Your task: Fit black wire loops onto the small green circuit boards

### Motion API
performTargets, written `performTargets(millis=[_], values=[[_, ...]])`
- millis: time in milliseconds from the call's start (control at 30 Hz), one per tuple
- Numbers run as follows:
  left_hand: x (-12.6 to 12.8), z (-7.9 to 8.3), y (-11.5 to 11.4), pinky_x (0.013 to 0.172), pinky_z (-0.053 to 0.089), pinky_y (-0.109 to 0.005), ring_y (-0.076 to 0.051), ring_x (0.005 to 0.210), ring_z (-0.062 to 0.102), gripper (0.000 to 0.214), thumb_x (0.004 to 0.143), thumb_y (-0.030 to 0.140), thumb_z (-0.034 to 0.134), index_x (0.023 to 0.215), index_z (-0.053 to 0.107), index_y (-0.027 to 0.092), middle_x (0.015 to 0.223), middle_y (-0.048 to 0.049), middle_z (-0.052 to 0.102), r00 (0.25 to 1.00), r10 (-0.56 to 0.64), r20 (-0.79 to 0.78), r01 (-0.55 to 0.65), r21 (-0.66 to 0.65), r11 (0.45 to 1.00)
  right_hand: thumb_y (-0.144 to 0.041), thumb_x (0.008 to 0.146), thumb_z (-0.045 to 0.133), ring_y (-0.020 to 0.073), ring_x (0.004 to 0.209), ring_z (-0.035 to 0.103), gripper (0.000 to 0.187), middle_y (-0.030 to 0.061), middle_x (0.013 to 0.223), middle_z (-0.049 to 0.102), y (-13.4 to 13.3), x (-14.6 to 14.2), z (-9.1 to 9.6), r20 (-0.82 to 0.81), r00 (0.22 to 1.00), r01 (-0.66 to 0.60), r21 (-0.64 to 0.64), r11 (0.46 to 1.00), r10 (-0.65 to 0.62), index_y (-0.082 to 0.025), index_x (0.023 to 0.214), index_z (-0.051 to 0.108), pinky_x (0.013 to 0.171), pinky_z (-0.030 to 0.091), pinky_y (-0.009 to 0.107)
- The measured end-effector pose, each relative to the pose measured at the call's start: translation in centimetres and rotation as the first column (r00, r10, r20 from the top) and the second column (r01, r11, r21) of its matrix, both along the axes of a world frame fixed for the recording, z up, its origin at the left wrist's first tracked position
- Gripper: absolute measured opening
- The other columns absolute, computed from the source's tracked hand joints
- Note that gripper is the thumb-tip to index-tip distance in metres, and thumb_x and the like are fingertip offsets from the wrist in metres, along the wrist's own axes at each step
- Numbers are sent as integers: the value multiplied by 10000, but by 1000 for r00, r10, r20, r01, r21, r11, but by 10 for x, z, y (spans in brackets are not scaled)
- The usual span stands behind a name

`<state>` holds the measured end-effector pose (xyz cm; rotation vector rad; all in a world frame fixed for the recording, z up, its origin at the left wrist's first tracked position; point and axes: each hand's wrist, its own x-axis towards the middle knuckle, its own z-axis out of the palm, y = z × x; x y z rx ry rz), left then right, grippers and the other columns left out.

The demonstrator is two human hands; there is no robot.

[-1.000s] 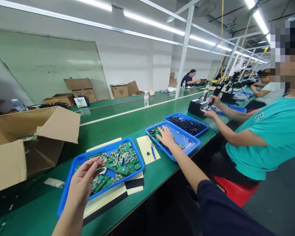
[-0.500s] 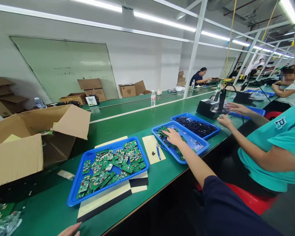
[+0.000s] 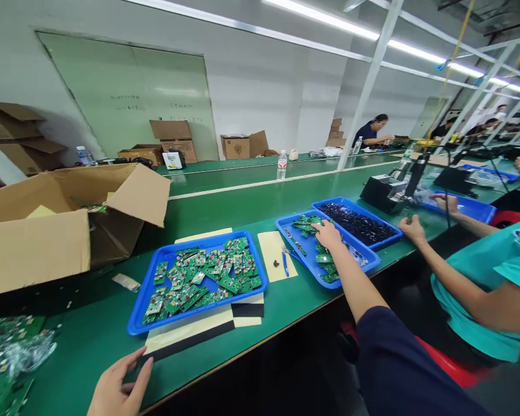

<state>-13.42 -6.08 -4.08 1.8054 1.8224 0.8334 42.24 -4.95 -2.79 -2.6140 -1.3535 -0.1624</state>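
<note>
My right hand [image 3: 329, 236] reaches into a blue tray [image 3: 281, 222], its fingers spread over green circuit boards [image 3: 305, 224]. The fingertips touch the boards, partly hidden by the hand itself. My left hand [image 3: 119, 384] is at the lower left above the table's front edge, thumb and fingers apart, holding nothing. Just beyond it, a second blue tray [image 3: 132, 326] holds many green circuit boards [image 3: 203, 274] with red parts, lying on yellow and black sheets [image 3: 190, 338]. Between the trays, blue-handled cutters [image 3: 285, 264] rest on a yellow sheet [image 3: 266, 245].
A third blue tray [image 3: 387, 241] of small black parts adjoins the right one. An open cardboard box [image 3: 34, 248] stands left; loose boards and clear plastic [image 3: 30, 352] lie in front. A co-worker in a teal shirt [image 3: 472, 289] works at right beside a black device [image 3: 383, 193].
My view has turned slightly, and my left hand has come further in. My right hand has moved rightward within the tray; boards there have shifted, showing more blue at its left side.
</note>
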Motion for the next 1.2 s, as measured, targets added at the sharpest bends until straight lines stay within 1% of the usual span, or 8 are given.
performTargets(millis=[167, 267, 367, 433, 567, 800, 1000, 1200], values=[[29, 13, -9, 863, 434, -475, -385, 971, 565, 774, 592, 601, 519, 1073, 559, -3, 960, -234, 633, 928, 46, -371, -48, 5, 999, -381, 886, 383, 407, 1296, 281, 534, 259, 1414, 260, -6, -23, -2, -9, 1000, 17, 107, 994, -17, -145, 1365, 369, 915, 313, 649], [41, 14, -14, 920, 379, -452, -377, 1066, 508, 708, 650, 484, 559, 1132, 500, -32, 1044, -259, 584, 895, 28, -445, -65, -68, 996, -367, 852, 432, 369, 1266, 352, 515, 253, 1342, 371, -7, -56, -4, -59, 990, -96, 406, 909, 131, -90, 1285, 463, 964, 339, 579], [46, 15, -17, 921, 356, -468, -389, 1124, 447, 674, 608, 431, 630, 1125, 488, 21, 1097, -241, 543, 937, 95, -335, -156, -159, 975, -343, 833, 463, 301, 1188, 460, 380, 179, 1228, 507, -16, -120, -5, -83, 830, -424, 549, 720, 552, -138, 1123, 598, 979, 395, 480], [46, 15, -17, 933, 328, -493, -410, 1151, 403, 616, 521, 375, 697, 1029, 525, 71, 1072, -210, 540, 973, 172, -156, -200, -192, 961, -319, 849, 467, 250, 1096, 538, 302, 122, 1141, 581, -27, -176, -4, -112, 607, -617, 557, 556, 787, -195, 1078, 619, 958, 434, 444], [43, 14, -17, 886, 376, -450, -355, 1048, 494, 414, 491, 283, 700, 838, 531, 132, 958, -141, 578, 965, 233, 118, -201, -233, 952, -218, 854, 484, 198, 996, 591, 235, 79, 1064, 637, -45, -281, -8, -132, 207, -786, 567, 245, 969, -220, 1035, 635, 896, 492, 369], [35, 15, -32, 498, 404, -219, -130, 579, 567, 392, 598, 302, 643, 930, 552, 113, 731, -53, 650, 849, 175, 499, -3, -326, 945, -161, 857, 490, 226, 852, 597, 198, 102, 917, 661, -30, -362, -25, -96, 215, -816, 530, 233, 972, -175, 913, 679, 775, 511, 373], [36, 15, -46, 428, 337, -162, -89, 557, 543, 600, 569, 297, 705, 1110, 519, 118, 754, -22, 649, 745, 191, 639, -26, -258, 966, -212, 854, 541, 190, 805, 604, 152, 65, 829, 653, -20, -370, -31, -139, 169, -805, 551, 218, 976, -201, 887, 688, 751, 503, 316], [39, 17, -43, 484, 479, -220, -159, 610, 627, 578, 538, 292, 737, 1057, 567, 105, 673, -28, 686, 741, 195, 643, -80, -204, 976, -177, 872, 482, 183, 830, 623, 190, 68, 875, 668, -18, -368, -26, -139, 52, -816, 564, 122, 989, -204, 911, 666, 755, 498, 302]])
